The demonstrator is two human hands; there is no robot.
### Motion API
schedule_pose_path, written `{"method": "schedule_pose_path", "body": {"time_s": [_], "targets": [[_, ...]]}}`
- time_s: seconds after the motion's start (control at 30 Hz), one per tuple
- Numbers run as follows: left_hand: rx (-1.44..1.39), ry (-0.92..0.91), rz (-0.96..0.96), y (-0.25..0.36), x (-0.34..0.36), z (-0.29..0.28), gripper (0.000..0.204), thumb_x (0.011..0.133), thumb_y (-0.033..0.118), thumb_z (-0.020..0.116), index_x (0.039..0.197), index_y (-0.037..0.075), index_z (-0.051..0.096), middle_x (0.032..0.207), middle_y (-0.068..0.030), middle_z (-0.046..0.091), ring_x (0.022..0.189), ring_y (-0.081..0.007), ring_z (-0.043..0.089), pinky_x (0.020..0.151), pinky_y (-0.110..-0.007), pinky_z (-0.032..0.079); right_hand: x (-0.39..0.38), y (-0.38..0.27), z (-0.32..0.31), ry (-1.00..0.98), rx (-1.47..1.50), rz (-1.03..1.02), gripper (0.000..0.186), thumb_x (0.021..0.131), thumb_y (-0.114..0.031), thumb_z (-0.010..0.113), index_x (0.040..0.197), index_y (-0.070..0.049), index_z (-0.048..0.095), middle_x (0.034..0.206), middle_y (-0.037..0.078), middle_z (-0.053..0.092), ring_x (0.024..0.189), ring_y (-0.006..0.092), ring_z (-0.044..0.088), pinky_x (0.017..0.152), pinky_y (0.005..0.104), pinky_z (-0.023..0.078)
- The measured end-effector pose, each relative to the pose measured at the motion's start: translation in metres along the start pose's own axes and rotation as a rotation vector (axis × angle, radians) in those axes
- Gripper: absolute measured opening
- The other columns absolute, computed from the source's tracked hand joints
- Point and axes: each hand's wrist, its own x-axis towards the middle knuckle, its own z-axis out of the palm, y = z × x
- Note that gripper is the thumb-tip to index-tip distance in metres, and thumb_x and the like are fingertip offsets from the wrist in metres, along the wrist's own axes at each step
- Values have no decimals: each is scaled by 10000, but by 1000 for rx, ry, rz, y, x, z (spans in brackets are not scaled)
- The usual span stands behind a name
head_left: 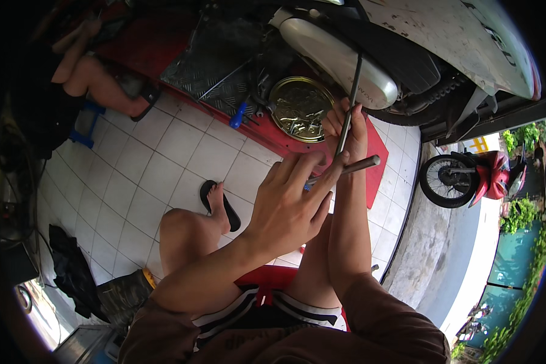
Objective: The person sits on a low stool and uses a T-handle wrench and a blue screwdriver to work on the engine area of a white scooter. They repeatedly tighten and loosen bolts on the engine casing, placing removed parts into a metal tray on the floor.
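A T-handle wrench with a long dark shaft (357, 79) is in my hands, its far end overlapping the pale oval engine-side cover (337, 60) of a motor scooter; I cannot tell whether it touches. My right hand (350, 130) pinches the shaft partway along. Over the crossbar (364, 164) curl the fingers of my left hand (291, 197), and the bar's right end sticks out past them. Close beyond my hands lies a round gold-coloured tray (277, 130) with several small metal parts in it.
A blue-handled screwdriver (238, 115) and a spanner (259, 110) lie beside the tray on a red platform (370, 191). A black ridged plate (209, 67) covers part of it. Another person (85, 85) sits at the far left. A red motorcycle (494, 176) stands outside, right.
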Motion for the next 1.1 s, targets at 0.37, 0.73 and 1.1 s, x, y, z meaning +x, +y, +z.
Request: {"method": "schedule_pose_path", "body": {"time_s": [0.37,0.73,1.1], "targets": [[-826,-62,-738,-21,-13,49,429,920,117,542,1276,-111,470,609,-103,602,543,-159,600,535,-294,466,16,2,0,423,-786,-309,321,948,-155,557,1221,5,511,772,0,562,606,67,473,575,214,393],[-1612,426,-1379,-10,-29,48,309,929,248,449,662,101,396,481,25,286,436,-95,266,453,-267,238,112,-46,-35,688,-1407,-457,291,901,-109,580,1162,17,602,634,77,647,497,126,573,473,280,422],[-1489,341,-1292,-10,-26,44,292,956,237,448,703,104,385,514,51,276,467,-80,253,487,-266,266,141,-10,-17,1160,-1542,-697,242,786,-206,717,953,-31,732,824,151,712,791,312,686,756,409,512]]}}
